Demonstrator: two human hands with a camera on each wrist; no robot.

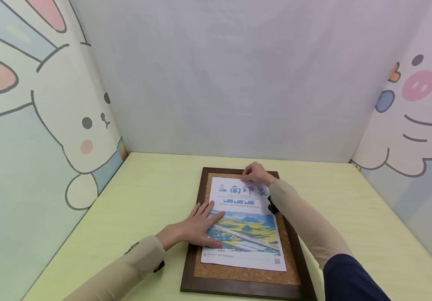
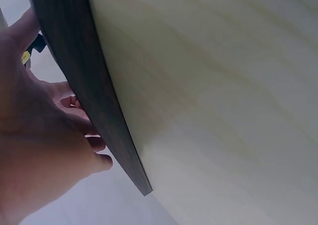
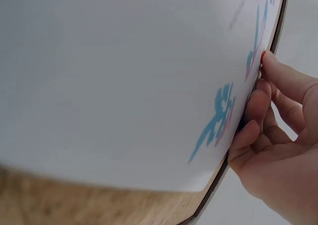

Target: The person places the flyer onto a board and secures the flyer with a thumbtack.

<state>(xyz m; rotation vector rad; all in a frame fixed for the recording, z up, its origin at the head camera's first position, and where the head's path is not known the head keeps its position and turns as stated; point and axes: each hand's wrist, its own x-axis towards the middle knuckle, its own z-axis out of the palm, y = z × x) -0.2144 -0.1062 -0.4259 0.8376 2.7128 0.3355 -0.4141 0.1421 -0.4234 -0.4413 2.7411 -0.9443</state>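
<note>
A white poster (image 1: 245, 228) with blue Chinese characters and a blue, yellow and green landscape lies on a cork board (image 1: 247, 276). My left hand (image 1: 200, 229) rests on the poster's left side with its fingers spread. At the top edge, my right hand (image 1: 256, 173) has its fingertips close together against the paper. The right wrist view shows a small red pushpin (image 3: 263, 56) at the thumb tip, mostly hidden by it, with the other fingers curled beside the poster. In the left wrist view, the dark frame (image 2: 94, 81) partly covers the left hand's fingers.
The dark brown wooden frame borders the cork board, which lies on a pale yellow-green table (image 1: 155, 192). A plain grey wall (image 1: 231, 83) stands behind. Side walls carry a cartoon rabbit (image 1: 72, 104) at left and another cartoon figure (image 1: 407, 121) at right.
</note>
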